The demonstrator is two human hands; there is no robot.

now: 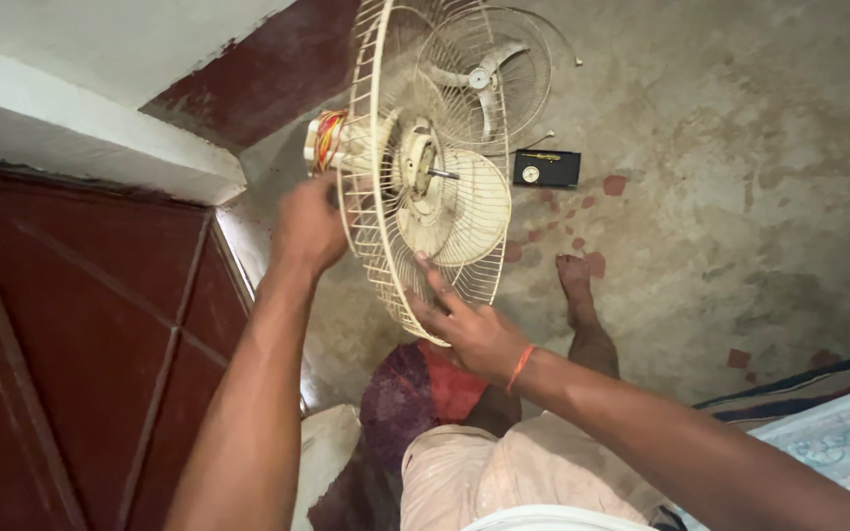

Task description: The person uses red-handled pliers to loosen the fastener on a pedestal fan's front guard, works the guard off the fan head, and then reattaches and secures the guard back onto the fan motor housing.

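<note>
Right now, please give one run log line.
left hand: grips fan motor | right hand: holds rear grille rim | blade: mounted

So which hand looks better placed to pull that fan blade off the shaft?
Probably the right hand: it already rests on the grille rim just below the blade. The left hand is behind, holding the motor.

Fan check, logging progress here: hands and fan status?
Left hand behind rear guard, at motor. Right hand on guard's lower rim. Second guard on floor, apart.
</note>
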